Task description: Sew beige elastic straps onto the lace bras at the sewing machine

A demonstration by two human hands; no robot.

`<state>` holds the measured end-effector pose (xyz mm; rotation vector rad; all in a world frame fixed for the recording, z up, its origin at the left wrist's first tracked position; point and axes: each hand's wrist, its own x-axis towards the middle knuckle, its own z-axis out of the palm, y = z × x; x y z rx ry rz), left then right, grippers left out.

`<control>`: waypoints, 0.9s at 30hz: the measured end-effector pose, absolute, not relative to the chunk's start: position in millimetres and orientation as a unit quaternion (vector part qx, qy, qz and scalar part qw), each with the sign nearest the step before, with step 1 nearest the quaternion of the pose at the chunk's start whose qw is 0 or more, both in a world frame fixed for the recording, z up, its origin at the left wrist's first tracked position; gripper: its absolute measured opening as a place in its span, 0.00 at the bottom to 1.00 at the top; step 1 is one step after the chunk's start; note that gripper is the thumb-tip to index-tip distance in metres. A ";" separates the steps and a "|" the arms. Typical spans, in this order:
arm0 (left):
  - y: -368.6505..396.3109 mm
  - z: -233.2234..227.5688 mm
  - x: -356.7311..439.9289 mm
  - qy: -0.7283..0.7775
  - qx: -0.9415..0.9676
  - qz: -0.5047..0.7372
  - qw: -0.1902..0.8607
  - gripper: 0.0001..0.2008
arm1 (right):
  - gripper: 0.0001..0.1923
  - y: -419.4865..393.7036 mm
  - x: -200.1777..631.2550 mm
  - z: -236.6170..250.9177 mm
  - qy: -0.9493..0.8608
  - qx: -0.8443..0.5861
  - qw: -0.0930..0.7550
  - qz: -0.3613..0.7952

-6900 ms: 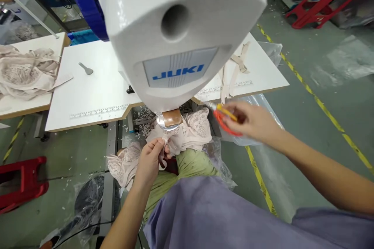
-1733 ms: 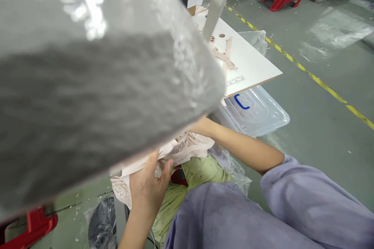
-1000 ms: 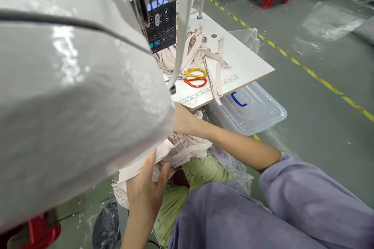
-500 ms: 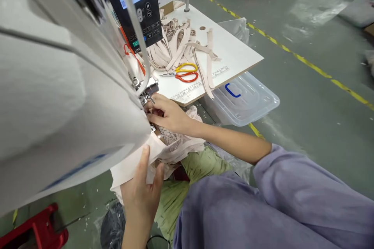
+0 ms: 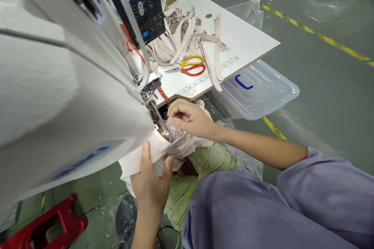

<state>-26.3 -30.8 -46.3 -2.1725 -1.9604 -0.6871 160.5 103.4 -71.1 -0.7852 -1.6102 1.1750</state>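
My left hand (image 5: 153, 186) holds the near edge of a pale pink garment (image 5: 137, 159), index finger and thumb apart on top, other fingers hidden by the cloth. The garment's lace part (image 5: 178, 132) hangs around the narrow arm of a sewing machine (image 5: 73, 97). My right hand (image 5: 191, 118) hovers just right of the metal presser parts (image 5: 160, 118), fingers curled toward the thumb. Whatever may be between those fingertips is too small to make out.
Red-and-yellow-handled scissors (image 5: 193, 65) and a heap of pale fabric strips (image 5: 178, 42) lie on the white table (image 5: 248, 42). A control panel (image 5: 143, 7) stands behind. Below are a clear lidded box (image 5: 263, 89) and a red stool (image 5: 49, 223).
My right hand has drawn back from the needle area to the right, uncovering the metal presser parts. My left hand stays on the garment. The camera view has shifted slightly.
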 end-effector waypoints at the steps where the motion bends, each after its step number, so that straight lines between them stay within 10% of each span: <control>1: -30.5 -46.7 -25.5 -0.649 -0.722 -0.228 0.068 0.34 | 0.06 99.7 161.8 -71.5 -0.660 -0.318 0.475 0.487; 27: -46.9 -31.1 23.2 -0.744 -0.636 -0.182 -0.100 0.45 | 0.14 55.5 166.3 -51.8 -0.676 -0.399 0.407 0.468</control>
